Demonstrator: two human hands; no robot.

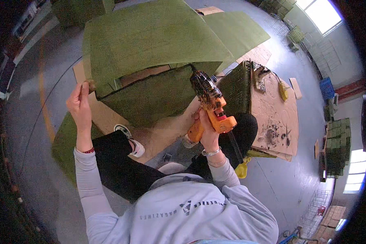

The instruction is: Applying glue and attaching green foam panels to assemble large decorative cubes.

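**Glue gun in my right grip, at the front of a green box**

Closest to me is my own pale sweatshirt (179,211), with my dark-trousered legs spread below it. My right grip (209,132) is wrapped around the handle of an orange glue gun (213,104), its barrel smeared dark. A clear glue stick (235,146) pokes out of its back end. The nozzle points away from me, right by the top edge of the box's front panel (154,95); whether it touches, I cannot tell.

My left grip (79,101) has thumb and fingers pressed together at the left side of the green box (150,38); I cannot tell if they pinch its edge. To the right, scissors (288,135) lie on stained cardboard (272,116). Farther off are a blue crate (326,88) and a bright window (321,15).
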